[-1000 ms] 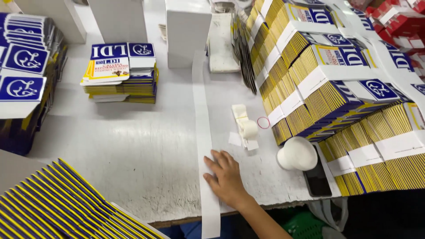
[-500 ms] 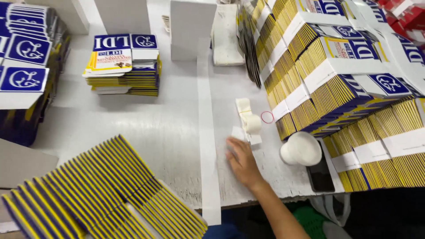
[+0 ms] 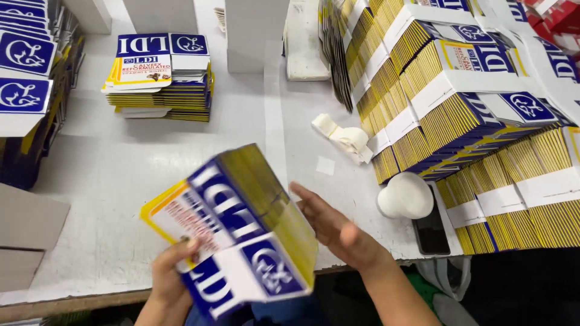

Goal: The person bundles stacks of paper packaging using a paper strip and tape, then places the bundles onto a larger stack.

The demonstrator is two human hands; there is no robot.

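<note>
The scene is seen through a single head-worn camera, aimed steeply downward and slightly forward over the white table (image 3: 181, 181), close enough that both hands are cut off at the lower edge of the frame.

Counted on inspection: two hands, left (image 3: 169, 284) and right (image 3: 338, 232); one held stack of flat cartons (image 3: 241, 232); one loose stack (image 3: 160, 78) on the table; one white cup (image 3: 405, 196); one phone (image 3: 430, 229); one tape roll (image 3: 344, 137).

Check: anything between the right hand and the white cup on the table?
Nothing: in the head view only bare table separates the right hand from the white cup.
</note>
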